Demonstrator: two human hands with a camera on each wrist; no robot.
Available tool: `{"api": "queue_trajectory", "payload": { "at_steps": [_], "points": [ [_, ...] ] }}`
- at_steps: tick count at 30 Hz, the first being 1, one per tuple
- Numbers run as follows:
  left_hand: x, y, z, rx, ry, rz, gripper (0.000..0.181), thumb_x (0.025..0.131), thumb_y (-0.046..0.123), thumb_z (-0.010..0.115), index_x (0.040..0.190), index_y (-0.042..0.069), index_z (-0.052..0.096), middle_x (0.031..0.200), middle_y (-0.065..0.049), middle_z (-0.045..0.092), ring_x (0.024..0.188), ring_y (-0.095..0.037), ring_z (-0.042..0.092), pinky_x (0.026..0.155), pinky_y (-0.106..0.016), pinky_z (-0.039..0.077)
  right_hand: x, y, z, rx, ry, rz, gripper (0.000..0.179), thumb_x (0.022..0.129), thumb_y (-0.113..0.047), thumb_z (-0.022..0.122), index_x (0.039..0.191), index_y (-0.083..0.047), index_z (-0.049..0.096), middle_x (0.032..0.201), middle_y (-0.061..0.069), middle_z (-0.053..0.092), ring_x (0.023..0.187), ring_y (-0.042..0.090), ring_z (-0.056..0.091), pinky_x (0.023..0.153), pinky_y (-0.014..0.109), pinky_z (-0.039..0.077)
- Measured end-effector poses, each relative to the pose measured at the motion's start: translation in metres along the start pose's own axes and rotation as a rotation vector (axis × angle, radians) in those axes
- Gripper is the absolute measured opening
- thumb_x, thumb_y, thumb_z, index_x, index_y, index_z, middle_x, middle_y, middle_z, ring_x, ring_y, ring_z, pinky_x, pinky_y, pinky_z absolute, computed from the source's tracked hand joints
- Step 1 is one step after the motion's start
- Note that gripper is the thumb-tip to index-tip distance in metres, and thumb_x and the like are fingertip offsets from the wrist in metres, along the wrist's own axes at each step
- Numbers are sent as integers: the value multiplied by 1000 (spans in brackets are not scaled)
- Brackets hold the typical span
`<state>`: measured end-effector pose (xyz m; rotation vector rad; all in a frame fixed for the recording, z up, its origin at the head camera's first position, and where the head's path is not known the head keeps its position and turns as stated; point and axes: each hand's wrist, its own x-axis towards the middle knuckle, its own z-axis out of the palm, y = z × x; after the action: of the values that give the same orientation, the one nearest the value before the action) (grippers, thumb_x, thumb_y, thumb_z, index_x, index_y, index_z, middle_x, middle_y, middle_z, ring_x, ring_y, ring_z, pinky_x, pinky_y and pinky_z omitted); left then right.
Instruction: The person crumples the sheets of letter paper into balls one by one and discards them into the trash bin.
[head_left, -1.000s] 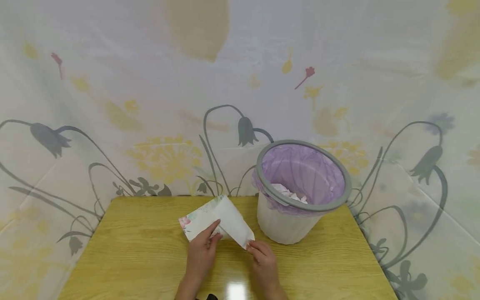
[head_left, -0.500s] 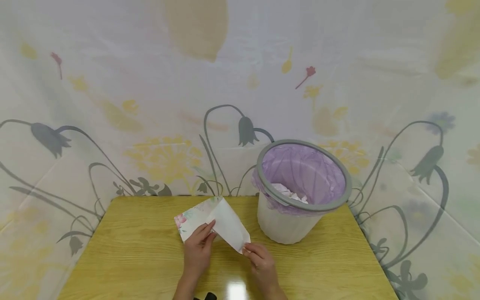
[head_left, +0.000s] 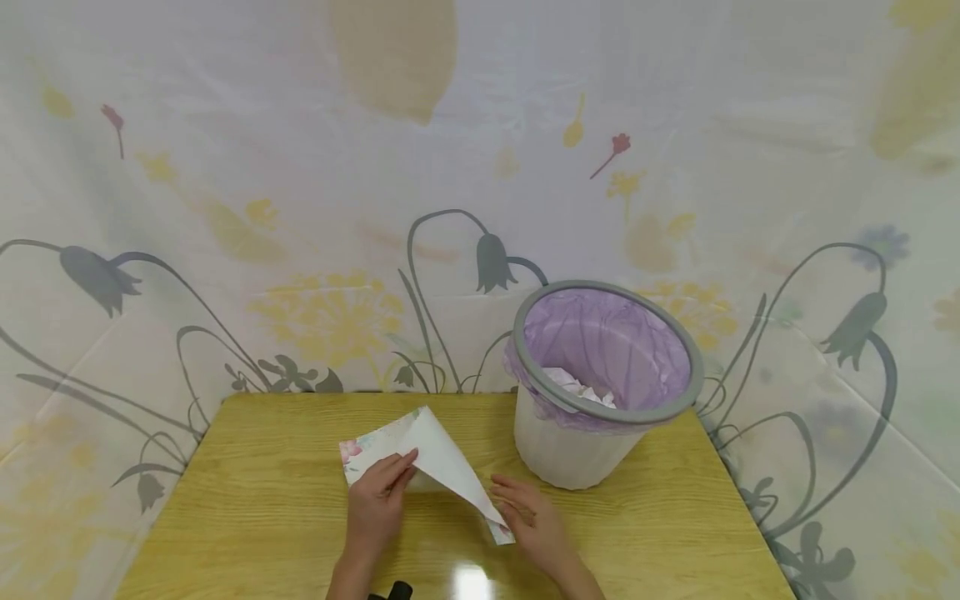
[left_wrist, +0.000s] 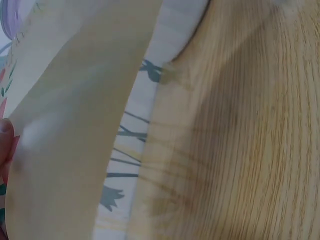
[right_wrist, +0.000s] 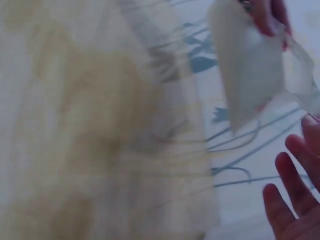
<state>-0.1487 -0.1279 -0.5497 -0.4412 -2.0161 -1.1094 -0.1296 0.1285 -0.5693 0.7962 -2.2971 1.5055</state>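
Observation:
A sheet of floral-printed paper (head_left: 442,462), folded over so its plain white back shows, is held above the table. My left hand (head_left: 378,496) pinches its left part between thumb and fingers; pink flowers show at the corner beyond. In the left wrist view the paper (left_wrist: 75,130) fills the left side, with a fingertip (left_wrist: 5,142) at its edge. Beside the lower right end of the sheet is my right hand (head_left: 536,521), its fingers spread. The right wrist view shows those fingers (right_wrist: 282,175) extended close to the paper (right_wrist: 255,65); whether they touch it I cannot tell.
A white bin (head_left: 566,454) with a grey rim (head_left: 693,367) and purple liner (head_left: 592,333) stands right of the hands. Crumpled white paper (head_left: 577,387) lies inside. The wooden table (head_left: 262,475) meets a flower-patterned sheet (head_left: 322,192) behind. A small black object (head_left: 400,591) shows at the bottom edge.
My right hand has loosened its pinch on the paper's corner and spread its fingers. My left hand and the sheet have shifted left and slightly nearer. The bin has not moved.

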Motion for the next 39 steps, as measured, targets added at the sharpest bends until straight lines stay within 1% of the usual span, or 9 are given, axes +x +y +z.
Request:
{"api": "queue_trajectory", "payload": {
  "at_steps": [6, 10, 14, 18, 22, 25, 29, 33, 39],
  "points": [
    [-2, 3, 4, -118, -114, 85, 42, 69, -16, 79, 107, 2, 77, 92, -7, 74, 81, -21, 69, 79, -14, 52, 24, -9, -21, 148, -178, 123, 57, 82, -12, 81, 134, -4, 61, 145, 16, 51, 131, 39, 48, 103, 45, 46],
    [-1, 8, 11, -292, -168, 155, 42, 67, -18, 79, 107, -3, 76, 90, -10, 74, 75, -19, 69, 71, -15, 53, 39, -14, -24, 158, -305, 176, 83, 75, -22, 86, 148, -8, 48, 156, 15, 38, 140, 39, 35, 106, 52, 41],
    [1, 17, 17, -488, -180, 144, 42, 63, -23, 79, 103, -11, 73, 84, -16, 72, 67, -21, 68, 61, -18, 54, 49, -19, -21, 135, -382, 191, 99, 72, -28, 88, 155, -13, 37, 159, 14, 31, 142, 37, 31, 105, 57, 40],
    [1, 26, 19, -579, -149, 42, 39, 61, -26, 78, 96, -12, 73, 82, -21, 71, 69, -19, 70, 58, -20, 55, 50, -21, -12, 116, -328, 186, 94, 72, -24, 88, 152, -13, 42, 149, 12, 48, 130, 32, 48, 99, 48, 48],
    [2, 35, 19, -576, -110, -103, 29, 63, -23, 79, 89, -12, 74, 81, -22, 72, 73, -5, 68, 57, -17, 53, 48, -25, -3, 103, -225, 166, 72, 75, -15, 86, 141, -11, 58, 129, 8, 66, 108, 21, 63, 84, 34, 55],
    [6, 43, 18, -561, -100, -165, 25, 63, -23, 78, 86, -13, 73, 79, -21, 71, 72, 1, 63, 56, -14, 51, 46, -27, 1, 85, -152, 145, 58, 78, -11, 84, 132, -11, 66, 120, 5, 70, 103, 18, 66, 80, 31, 56],
    [10, 54, 14, -518, -118, -127, 26, 64, -25, 78, 86, -12, 73, 86, -24, 71, 80, -6, 66, 63, -14, 52, 43, -25, 3, 83, -81, 149, 47, 81, 5, 77, 126, -9, 70, 116, 5, 71, 103, 20, 67, 80, 30, 57],
    [8, 52, 13, -505, -174, -92, 27, 69, -25, 75, 88, -6, 74, 106, -28, 68, 98, -23, 68, 79, -21, 55, 41, -21, 5, 62, -15, 150, 53, 76, 26, 61, 117, -5, 74, 112, 5, 73, 102, 21, 68, 82, 30, 57],
    [2, 41, 13, -500, -236, -86, 40, 75, -25, 60, 94, 8, 73, 118, -21, 62, 99, -31, 60, 87, -28, 51, 39, -15, 7, 11, 75, 69, 30, 79, 18, 68, 99, -1, 78, 97, 6, 76, 88, 20, 72, 75, 33, 59]
  ]
}}
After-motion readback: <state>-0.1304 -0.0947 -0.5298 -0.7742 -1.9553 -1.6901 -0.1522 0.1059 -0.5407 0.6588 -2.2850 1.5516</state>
